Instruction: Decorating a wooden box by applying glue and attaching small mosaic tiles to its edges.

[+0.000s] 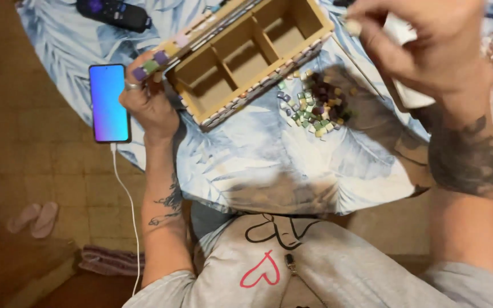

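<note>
Two hands were busy over the surface [246,171], which was draped in a pale blue leaf-print cloth. The left hand [146,97] gripped the corner of a wooden box [246,51] — raw, unfinished wood split into square compartments, its rim edged with small glossy tiles in purple, green and cream. The right hand [423,40] was raised close to the camera, fingers pinched shut on one small pale tile [353,27]. The step in hand looked like tiling the box's edge; setting that piece would call for a steady, precise placement beside those already fixed. A loose pile of tiles [312,105] lay just beside the box — tiny, hard-edged squares.
</note>
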